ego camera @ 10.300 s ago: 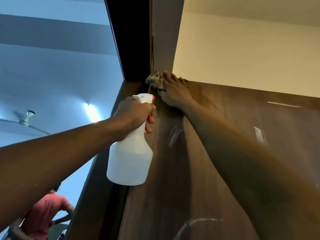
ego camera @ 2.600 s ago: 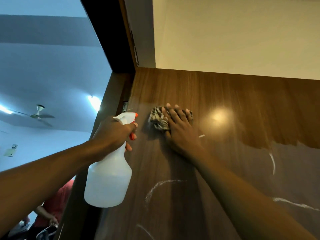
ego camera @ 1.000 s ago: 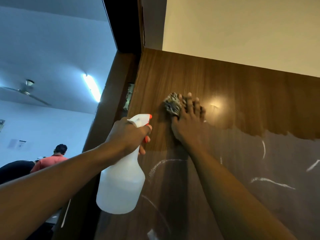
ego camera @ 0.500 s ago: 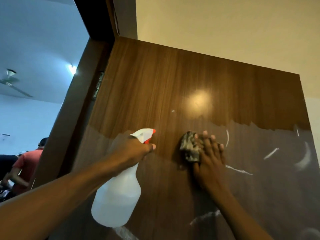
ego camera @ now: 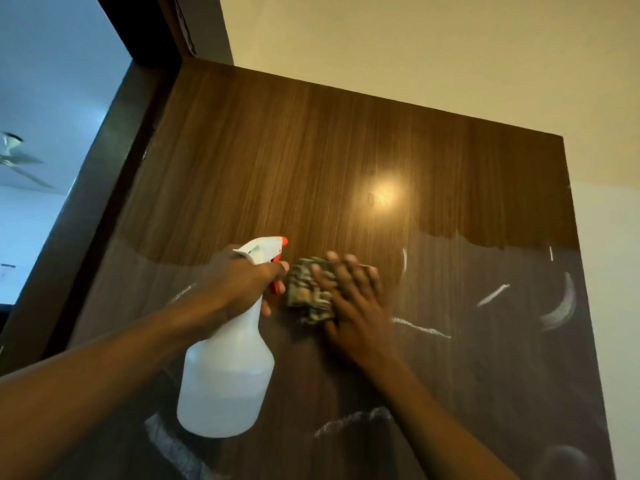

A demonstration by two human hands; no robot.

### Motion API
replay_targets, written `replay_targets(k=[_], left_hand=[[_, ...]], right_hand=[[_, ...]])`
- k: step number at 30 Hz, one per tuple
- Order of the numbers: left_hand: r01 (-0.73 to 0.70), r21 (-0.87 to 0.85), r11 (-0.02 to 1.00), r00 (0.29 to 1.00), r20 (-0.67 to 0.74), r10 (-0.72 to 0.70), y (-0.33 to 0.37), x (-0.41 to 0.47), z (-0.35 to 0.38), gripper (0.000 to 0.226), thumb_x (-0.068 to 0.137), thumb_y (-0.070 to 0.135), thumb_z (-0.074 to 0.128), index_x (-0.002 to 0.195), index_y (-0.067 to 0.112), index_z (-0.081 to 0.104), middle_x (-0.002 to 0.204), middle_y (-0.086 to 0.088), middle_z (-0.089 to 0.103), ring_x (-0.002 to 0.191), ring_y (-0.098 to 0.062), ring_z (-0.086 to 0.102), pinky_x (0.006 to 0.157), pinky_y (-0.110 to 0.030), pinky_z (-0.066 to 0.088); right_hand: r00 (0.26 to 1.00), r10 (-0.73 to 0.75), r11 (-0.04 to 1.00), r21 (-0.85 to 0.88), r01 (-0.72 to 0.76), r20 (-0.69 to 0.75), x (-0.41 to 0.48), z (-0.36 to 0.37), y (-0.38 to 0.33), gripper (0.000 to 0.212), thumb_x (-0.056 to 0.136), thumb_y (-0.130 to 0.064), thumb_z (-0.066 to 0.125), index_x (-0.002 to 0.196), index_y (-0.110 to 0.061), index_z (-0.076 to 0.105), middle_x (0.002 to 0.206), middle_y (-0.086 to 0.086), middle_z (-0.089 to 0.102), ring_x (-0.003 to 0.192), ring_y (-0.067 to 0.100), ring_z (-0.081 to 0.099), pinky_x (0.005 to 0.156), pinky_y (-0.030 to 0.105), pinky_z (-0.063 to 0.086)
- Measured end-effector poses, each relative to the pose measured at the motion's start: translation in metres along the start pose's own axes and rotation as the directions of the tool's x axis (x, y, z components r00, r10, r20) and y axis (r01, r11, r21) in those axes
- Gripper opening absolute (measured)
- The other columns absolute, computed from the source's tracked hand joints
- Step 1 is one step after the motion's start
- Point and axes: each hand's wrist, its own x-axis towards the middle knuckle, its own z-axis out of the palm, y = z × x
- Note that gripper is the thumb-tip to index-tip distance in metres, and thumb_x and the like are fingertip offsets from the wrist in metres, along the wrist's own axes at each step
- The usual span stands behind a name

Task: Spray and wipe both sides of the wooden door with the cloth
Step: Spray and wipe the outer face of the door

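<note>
The wooden door [ego camera: 311, 150] fills the view, seen from below. Its upper part is a clean warm brown with a bright light reflection; the lower part looks dull, with white smears. My right hand [ego camera: 353, 299] presses a bunched patterned cloth [ego camera: 306, 294] flat against the door at the border of the two zones, fingers straight. My left hand [ego camera: 242, 278] grips the neck of a white spray bottle [ego camera: 225, 375] with an orange nozzle tip and trigger, held just left of the cloth. The bottle holds some clear liquid at its bottom.
The dark door frame [ego camera: 104, 202] runs up the left side. Beyond it is another room with a ceiling fan [ego camera: 17, 161]. A cream wall and ceiling [ego camera: 415, 46] lie above and to the right of the door.
My right hand has slid the cloth down the door from near the top edge to the border of the dull zone. The view has tilted, showing the door's right edge. The bottle stays beside it.
</note>
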Motion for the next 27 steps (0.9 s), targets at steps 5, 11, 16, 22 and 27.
replay_targets(k=[5,11,16,22,27], left_hand=[[-0.052,-0.032,0.998,0.997,0.063,0.054,0.016,0.001,0.018,0.023,0.089,0.035,0.059,0.099,0.015,0.062,0.085,-0.007,0.07,0.055,-0.021,0.062,0.057,-0.028,0.05],[-0.079,-0.075,0.994,0.991,0.098,0.086,0.043,0.009,0.047,0.024,0.09,0.036,0.057,0.089,0.013,0.064,0.086,-0.008,0.07,0.054,-0.021,0.061,0.058,-0.028,0.051],[-0.083,-0.068,0.994,0.994,0.062,0.087,0.054,0.005,0.076,0.023,0.089,0.037,0.058,0.094,0.014,0.054,0.077,-0.005,0.066,0.052,-0.02,0.06,0.052,-0.025,0.049],[-0.116,-0.054,0.992,0.99,0.079,0.12,0.055,0.001,0.107,0.025,0.088,0.036,0.06,0.089,0.012,0.065,0.079,-0.006,0.07,0.052,-0.02,0.062,0.051,-0.024,0.048],[-0.108,-0.055,0.993,0.991,0.068,0.112,0.076,0.003,0.139,0.025,0.088,0.037,0.059,0.086,0.013,0.065,0.077,-0.005,0.07,0.051,-0.021,0.061,0.049,-0.024,0.048]], right_hand=[[0.892,0.452,0.892,-0.003,-0.452,0.02,0.005,-0.036,0.085,0.07,0.094,-0.043,0.03,0.159,-0.029,0.007,0.167,0.001,-0.003,0.152,0.022,-0.01,0.122,0.051,-0.002],[0.908,0.416,0.909,-0.018,-0.415,0.041,0.079,-0.038,0.077,0.066,0.096,-0.047,0.035,0.157,-0.029,0.018,0.167,0.001,-0.003,0.152,0.025,-0.009,0.121,0.049,-0.012],[0.991,0.104,0.994,-0.03,-0.102,0.089,-0.014,-0.033,0.074,0.074,0.094,-0.044,0.043,0.157,-0.036,0.004,0.167,-0.001,0.001,0.153,0.024,-0.005,0.123,0.046,-0.006],[0.847,0.527,0.849,-0.003,-0.528,0.066,-0.043,-0.06,0.16,0.067,0.096,-0.038,0.035,0.157,-0.031,0.007,0.166,-0.003,-0.008,0.152,0.019,-0.014,0.122,0.051,-0.005],[0.878,0.478,0.878,-0.013,-0.478,0.012,0.02,-0.063,0.181,0.064,0.097,-0.046,0.033,0.157,-0.03,0.015,0.166,-0.003,-0.008,0.152,0.023,-0.013,0.122,0.05,-0.01]])
